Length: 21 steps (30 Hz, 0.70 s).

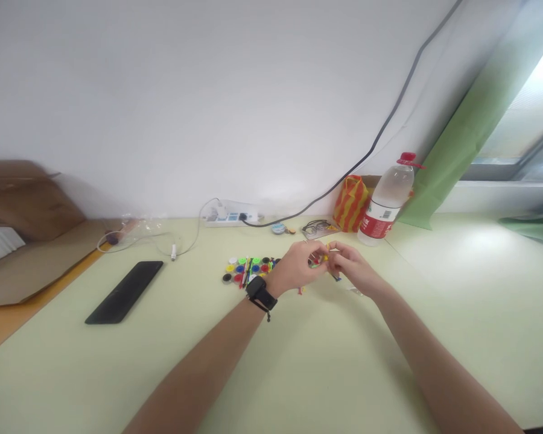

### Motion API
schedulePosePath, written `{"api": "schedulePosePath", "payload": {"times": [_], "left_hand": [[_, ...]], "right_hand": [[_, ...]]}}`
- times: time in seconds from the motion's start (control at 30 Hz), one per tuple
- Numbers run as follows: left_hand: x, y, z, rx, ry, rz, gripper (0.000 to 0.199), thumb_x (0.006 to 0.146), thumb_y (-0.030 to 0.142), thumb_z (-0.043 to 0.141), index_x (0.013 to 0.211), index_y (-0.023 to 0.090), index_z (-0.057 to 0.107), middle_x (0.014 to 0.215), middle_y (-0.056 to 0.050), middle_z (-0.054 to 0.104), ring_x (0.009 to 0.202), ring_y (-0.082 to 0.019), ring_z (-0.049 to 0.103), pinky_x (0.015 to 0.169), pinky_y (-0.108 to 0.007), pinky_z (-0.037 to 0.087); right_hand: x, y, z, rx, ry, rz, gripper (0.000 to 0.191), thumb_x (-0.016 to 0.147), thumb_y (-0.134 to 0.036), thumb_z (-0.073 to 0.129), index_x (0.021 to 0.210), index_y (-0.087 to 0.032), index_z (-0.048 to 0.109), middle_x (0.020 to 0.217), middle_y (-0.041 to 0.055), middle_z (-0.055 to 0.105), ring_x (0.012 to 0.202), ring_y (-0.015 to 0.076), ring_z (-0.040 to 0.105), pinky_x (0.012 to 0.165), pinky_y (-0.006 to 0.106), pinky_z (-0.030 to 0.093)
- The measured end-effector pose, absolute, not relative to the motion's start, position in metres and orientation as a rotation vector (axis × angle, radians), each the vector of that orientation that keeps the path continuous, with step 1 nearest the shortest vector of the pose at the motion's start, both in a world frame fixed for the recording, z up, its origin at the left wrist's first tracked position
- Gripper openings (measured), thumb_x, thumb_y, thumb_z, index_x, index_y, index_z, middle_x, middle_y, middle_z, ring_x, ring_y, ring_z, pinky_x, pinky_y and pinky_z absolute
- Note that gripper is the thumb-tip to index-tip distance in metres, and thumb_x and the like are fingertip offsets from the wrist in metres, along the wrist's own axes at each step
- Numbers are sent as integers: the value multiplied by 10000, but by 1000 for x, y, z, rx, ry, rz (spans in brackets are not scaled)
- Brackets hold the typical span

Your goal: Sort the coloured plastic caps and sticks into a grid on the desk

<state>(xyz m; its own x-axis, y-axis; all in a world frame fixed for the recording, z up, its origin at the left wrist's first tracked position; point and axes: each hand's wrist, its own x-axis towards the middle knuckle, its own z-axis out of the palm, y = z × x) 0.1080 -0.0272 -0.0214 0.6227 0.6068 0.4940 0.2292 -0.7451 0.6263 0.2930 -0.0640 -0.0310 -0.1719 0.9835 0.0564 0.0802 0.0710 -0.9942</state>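
Note:
My left hand point(298, 264), with a black watch on its wrist, meets my right hand point(347, 264) above the pale green table. Between their pinched fingertips is a small yellow piece point(326, 257), and the fingers of both hands close on it. Partly hidden behind my left hand lie several small round coloured pieces point(238, 278) in rows, black, yellow, red, blue, green and white. Thin coloured sticks point(247, 271) lie across them. A small red and yellow piece point(301, 290) rests just below my left hand.
A black flat case point(125, 292) lies on the left, near a white cable plug point(174, 253). Along the wall are a power strip point(231, 216), a round tin point(279, 228), a striped bag point(352, 204) and a large water bottle point(386, 202). Cardboard point(36, 259) occupies the far left.

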Motion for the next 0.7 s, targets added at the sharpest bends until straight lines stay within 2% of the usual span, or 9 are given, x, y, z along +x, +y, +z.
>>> {"api": "schedulePosePath", "payload": {"times": [0.07, 0.17, 0.4, 0.5, 0.6, 0.7], "left_hand": [[109, -30, -22, 2325, 683, 938, 91, 839, 210, 624, 909, 194, 679, 852, -19, 710, 775, -156, 646, 730, -266, 534], [110, -33, -26, 2345, 733, 897, 38, 822, 226, 629, 849, 202, 640, 777, 5, 668, 702, -145, 599, 641, -251, 495], [110, -35, -27, 2393, 712, 853, 40, 836, 223, 589, 868, 210, 610, 815, -1, 667, 719, -157, 589, 664, -271, 480], [110, -35, -27, 2444, 718, 836, 32, 807, 204, 601, 830, 209, 579, 772, 4, 642, 700, -157, 567, 654, -275, 458], [111, -36, -30, 2475, 714, 764, 55, 777, 189, 623, 772, 207, 570, 750, -3, 639, 683, -161, 570, 635, -280, 446], [112, -37, -39, 2509, 652, 648, 65, 758, 189, 657, 816, 211, 637, 785, -11, 678, 743, -180, 619, 671, -285, 463]], "right_hand": [[293, -64, -32, -1215, -1490, 1200, 88, 815, -301, 545, 847, -227, 579, 642, -37, 486, 575, 129, 403, 558, 270, 358], [295, -64, -33, -1272, -1581, 1194, 103, 820, -289, 508, 829, -219, 583, 695, -23, 499, 603, 128, 399, 554, 261, 339], [298, -63, -39, -1278, -1654, 1280, 126, 780, -252, 526, 898, -227, 561, 692, -15, 521, 632, 154, 469, 582, 275, 403], [301, -58, -49, -1387, -1639, 1104, 102, 815, -286, 494, 893, -236, 536, 702, -24, 515, 624, 153, 447, 560, 263, 375], [312, -49, -61, -1547, -1647, 778, 128, 828, -279, 456, 932, -256, 527, 646, -46, 484, 633, 175, 466, 588, 276, 376], [330, -39, -73, -1710, -1729, 540, 137, 824, -280, 495, 953, -260, 538, 616, -44, 518, 635, 199, 517, 621, 302, 385]]}}
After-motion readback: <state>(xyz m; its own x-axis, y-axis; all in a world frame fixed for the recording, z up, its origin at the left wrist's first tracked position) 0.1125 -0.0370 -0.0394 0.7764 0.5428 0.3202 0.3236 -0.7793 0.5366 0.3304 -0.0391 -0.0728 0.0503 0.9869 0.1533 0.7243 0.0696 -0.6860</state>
